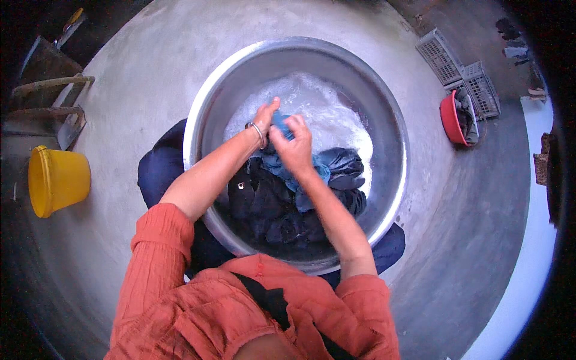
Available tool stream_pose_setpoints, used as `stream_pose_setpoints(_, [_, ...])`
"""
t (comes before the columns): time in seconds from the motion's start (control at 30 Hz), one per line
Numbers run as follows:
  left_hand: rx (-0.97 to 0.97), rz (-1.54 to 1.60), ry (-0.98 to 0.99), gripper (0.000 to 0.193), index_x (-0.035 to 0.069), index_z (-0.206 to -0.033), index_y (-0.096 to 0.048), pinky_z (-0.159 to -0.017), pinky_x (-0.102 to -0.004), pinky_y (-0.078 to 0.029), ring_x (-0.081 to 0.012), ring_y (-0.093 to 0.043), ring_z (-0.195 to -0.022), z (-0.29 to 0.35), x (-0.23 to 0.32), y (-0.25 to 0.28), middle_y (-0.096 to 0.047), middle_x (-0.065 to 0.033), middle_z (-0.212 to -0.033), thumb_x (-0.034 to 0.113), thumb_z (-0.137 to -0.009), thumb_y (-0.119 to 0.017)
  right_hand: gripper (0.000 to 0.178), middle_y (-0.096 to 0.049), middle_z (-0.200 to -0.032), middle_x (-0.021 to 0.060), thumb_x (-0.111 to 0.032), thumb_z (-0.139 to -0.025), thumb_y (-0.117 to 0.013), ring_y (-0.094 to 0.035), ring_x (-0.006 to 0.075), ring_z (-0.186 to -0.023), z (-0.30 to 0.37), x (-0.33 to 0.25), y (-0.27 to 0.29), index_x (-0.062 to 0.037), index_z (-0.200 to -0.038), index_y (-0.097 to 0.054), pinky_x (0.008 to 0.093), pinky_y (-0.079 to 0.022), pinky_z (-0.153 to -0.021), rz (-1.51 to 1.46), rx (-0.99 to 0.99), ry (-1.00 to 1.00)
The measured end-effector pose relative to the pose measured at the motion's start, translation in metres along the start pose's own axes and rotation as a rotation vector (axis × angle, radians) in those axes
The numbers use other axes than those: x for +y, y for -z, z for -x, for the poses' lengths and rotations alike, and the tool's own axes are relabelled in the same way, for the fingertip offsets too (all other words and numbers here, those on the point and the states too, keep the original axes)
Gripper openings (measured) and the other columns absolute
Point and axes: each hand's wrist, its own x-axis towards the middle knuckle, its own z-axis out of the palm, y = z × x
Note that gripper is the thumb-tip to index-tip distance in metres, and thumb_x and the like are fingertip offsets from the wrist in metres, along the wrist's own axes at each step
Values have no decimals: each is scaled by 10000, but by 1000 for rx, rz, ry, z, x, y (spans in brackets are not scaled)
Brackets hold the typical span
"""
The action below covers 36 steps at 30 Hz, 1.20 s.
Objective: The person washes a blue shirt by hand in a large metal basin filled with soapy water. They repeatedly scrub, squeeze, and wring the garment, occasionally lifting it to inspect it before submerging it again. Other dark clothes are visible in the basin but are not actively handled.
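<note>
Over a wide metal basin (207, 96) of soapy water (309, 90), my two hands are close together. My left hand (264, 120), a bangle at its wrist, is closed on a bunched piece of wet blue cloth (282, 124). Curled against the same cloth is my right hand (293, 147), its fingers slightly smeared by motion. More of the blue cloth shows below my hands, partly hidden by them. Dark wet clothes (264, 204) lie heaped in the near half of the basin, and one has a small metal eyelet or button.
The basin stands on a grey concrete floor (144, 102), between my knees. A yellow bucket (69, 180) is at the left, near a wooden piece of furniture (48, 111). On the right are a red tub (451, 120) with cloth inside and grey plastic crates (441, 54).
</note>
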Motion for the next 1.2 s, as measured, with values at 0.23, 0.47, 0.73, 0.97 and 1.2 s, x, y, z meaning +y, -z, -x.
stream_pose_setpoints(0.23, [-23,-152,-44,296,96,-841,-592,-597,-328,-469,-154,-547,-664,61,1,-61,-585,-36,-746,369,-856,-479,233,-544,-689,174,-263,-813,-548,-532,358,-574,-11,43,11,-49,-722,-557,428,-409,-500,376,230,9])
stream_pose_setpoints(0.47, [41,-101,37,493,12,-1029,-550,-879,-438,-416,-271,-563,-943,-14,-9,-9,-588,-129,-1048,451,-896,-367,625,-365,-1227,249,-560,-778,-485,-412,450,-1082,-48,133,102,-187,-1270,-386,501,-362,-886,734,120,-698])
stream_pose_setpoints(0.73, [-103,103,94,661,25,-1160,-476,-855,-452,-436,-266,-541,-983,22,3,-25,-544,-127,-1102,595,-844,-366,278,-587,-818,211,-238,-744,-585,-542,336,-799,-13,92,7,30,-817,-576,406,-432,-702,-45,-35,-295])
stream_pose_setpoints(0.97, [-657,222,142,418,103,-715,-555,-572,-351,-465,-183,-540,-571,-14,-13,19,-559,-44,-653,506,-819,-509,138,-527,-730,158,-166,-750,-618,-536,353,-612,9,-6,-20,-40,-754,-562,396,-424,-524,205,94,151])
stream_pose_setpoints(1.2, [-172,28,111,379,35,-953,-604,-811,-370,-466,-226,-602,-836,15,-9,-37,-634,-97,-944,376,-860,-467,532,-429,-1155,218,-445,-791,-547,-496,406,-990,-40,124,70,-159,-1220,-418,490,-420,-798,757,105,-516])
